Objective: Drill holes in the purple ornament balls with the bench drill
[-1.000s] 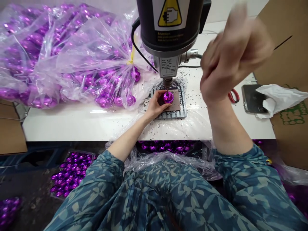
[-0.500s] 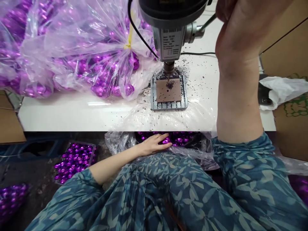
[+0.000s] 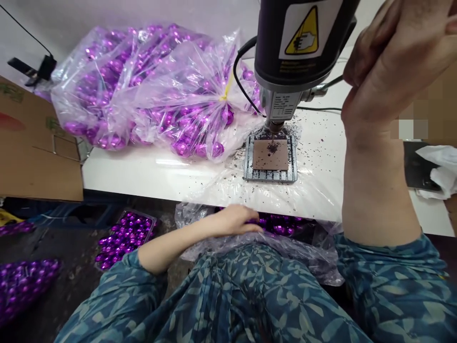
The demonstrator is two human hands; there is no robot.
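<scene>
My left hand [image 3: 233, 220] is down below the table edge, fingers curled among shiny purple pieces [image 3: 282, 224] in a plastic-lined bag on my lap; what it holds is hidden. My right hand [image 3: 392, 62] is raised at the upper right, closed around the drill press lever [image 3: 330, 84]. The drill press [image 3: 296, 52] stands over a small grey metal plate [image 3: 250, 171] with a brown pad [image 3: 271, 155] on it; the pad is bare except for dark shavings under the bit.
A big clear bag of purple pieces [image 3: 153, 90] lies on the white table [image 3: 143, 174] at left. Cardboard [image 3: 35, 143] leans at far left. Trays of purple pieces [image 3: 123, 233] sit on the floor. A phone and white bag [image 3: 433, 166] lie at right.
The purple piece left the brown pad; my left hand dropped from the plate to the bag on my lap. My right hand rose with the lever. The view shifted left.
</scene>
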